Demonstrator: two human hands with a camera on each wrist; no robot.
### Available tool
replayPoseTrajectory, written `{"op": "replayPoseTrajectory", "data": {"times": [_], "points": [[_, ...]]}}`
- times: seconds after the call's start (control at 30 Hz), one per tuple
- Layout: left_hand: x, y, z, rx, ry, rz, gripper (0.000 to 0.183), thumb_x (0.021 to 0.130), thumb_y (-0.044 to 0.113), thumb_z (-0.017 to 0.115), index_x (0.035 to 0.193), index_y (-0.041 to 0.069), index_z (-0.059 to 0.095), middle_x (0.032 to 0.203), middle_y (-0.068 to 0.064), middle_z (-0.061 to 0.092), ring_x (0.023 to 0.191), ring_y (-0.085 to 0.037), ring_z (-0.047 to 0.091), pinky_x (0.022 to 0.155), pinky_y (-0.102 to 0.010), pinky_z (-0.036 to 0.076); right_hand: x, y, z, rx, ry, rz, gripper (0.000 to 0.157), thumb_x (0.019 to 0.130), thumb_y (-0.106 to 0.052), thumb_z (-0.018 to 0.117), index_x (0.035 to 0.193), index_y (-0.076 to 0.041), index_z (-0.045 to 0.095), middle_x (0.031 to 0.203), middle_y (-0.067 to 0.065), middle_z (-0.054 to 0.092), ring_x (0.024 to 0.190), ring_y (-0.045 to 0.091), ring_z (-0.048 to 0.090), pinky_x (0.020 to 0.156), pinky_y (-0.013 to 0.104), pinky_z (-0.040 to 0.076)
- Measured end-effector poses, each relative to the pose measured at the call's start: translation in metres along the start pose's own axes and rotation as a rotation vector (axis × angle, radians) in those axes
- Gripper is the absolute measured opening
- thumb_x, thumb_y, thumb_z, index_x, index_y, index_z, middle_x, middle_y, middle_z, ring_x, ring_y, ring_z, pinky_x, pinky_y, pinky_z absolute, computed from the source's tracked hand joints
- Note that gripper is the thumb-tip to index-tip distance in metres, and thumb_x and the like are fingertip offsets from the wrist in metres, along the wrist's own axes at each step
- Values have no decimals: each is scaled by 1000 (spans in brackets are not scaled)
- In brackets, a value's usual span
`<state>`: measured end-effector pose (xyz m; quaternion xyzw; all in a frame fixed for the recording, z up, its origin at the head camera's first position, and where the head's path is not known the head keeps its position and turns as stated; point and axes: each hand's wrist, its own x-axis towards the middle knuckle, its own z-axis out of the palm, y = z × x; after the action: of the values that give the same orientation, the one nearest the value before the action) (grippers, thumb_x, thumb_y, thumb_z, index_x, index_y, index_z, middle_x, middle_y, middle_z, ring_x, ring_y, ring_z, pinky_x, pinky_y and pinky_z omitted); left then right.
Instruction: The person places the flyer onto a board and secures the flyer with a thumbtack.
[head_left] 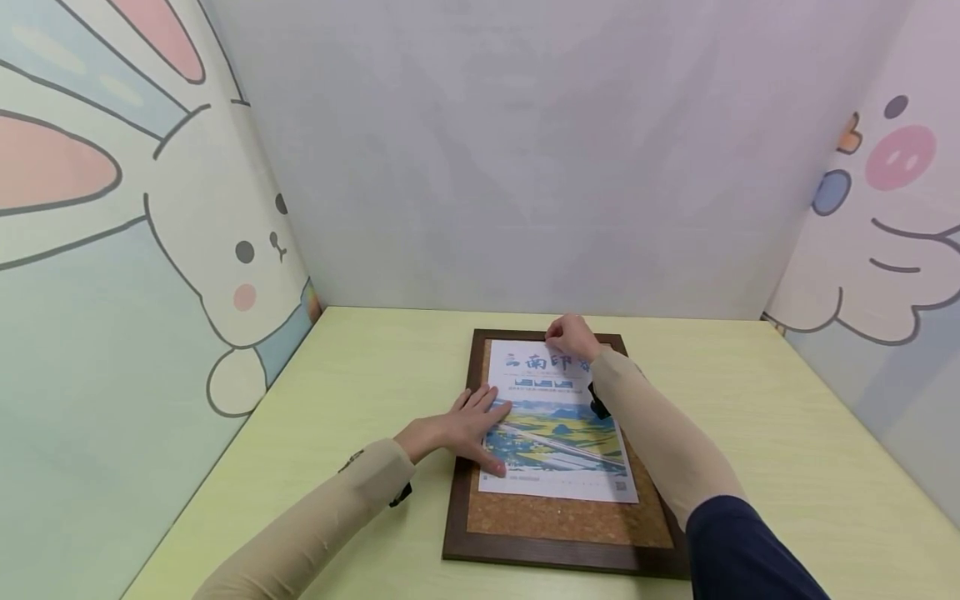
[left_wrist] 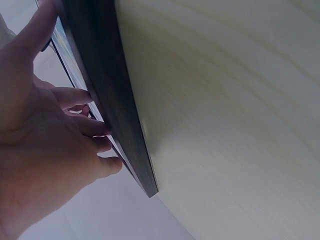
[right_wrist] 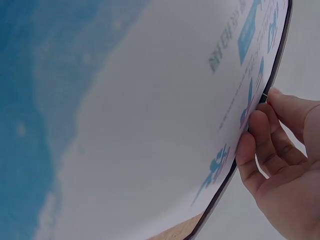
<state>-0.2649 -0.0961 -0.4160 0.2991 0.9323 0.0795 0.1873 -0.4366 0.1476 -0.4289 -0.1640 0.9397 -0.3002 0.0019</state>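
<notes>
A printed poster (head_left: pixel 558 450) with blue lettering and a landscape picture lies on a cork board (head_left: pixel 570 518) in a dark brown wooden frame (head_left: pixel 555 552). My left hand (head_left: pixel 467 429) rests with spread fingers across the poster's left edge and the frame's left side. Seen from the left wrist, that hand (left_wrist: pixel 50 120) reaches over the frame's edge. At the poster's top edge, my right hand (head_left: pixel 573 337) pinches a small pin, whose thin shaft (right_wrist: pixel 265 95) shows beside the thumb in the right wrist view. The pin's head is hidden by the fingers.
The board lies on a pale yellow-green table (head_left: pixel 360 358). A plain light wall (head_left: pixel 495 158) stands behind it. Side walls carry a cartoon rabbit (head_left: pixel 225 250) at left and a cartoon pig (head_left: pixel 892 217) at right.
</notes>
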Motion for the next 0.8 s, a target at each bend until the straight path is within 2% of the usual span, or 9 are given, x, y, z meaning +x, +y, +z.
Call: {"op": "replayPoseTrajectory", "data": {"times": [0.27,0.8], "points": [[-1,2,-1,3,1,-16,105,77,61,71,156,16,17,164,-14,3,152,-30,-3,121,-53,-1,-2,-2,0,-22,0,-1,18,93,-11,62,102,-1,73,102,16,69,88,26,60,87,41,50],[1,0,1,0,5,-5,105,77,60,71,156,15,17,164,-15,3,152,-30,-2,121,-53,1,-3,-3,1,-33,19,-27,13,92,-8,63,92,-2,74,91,14,70,77,23,60,77,37,48]]}}
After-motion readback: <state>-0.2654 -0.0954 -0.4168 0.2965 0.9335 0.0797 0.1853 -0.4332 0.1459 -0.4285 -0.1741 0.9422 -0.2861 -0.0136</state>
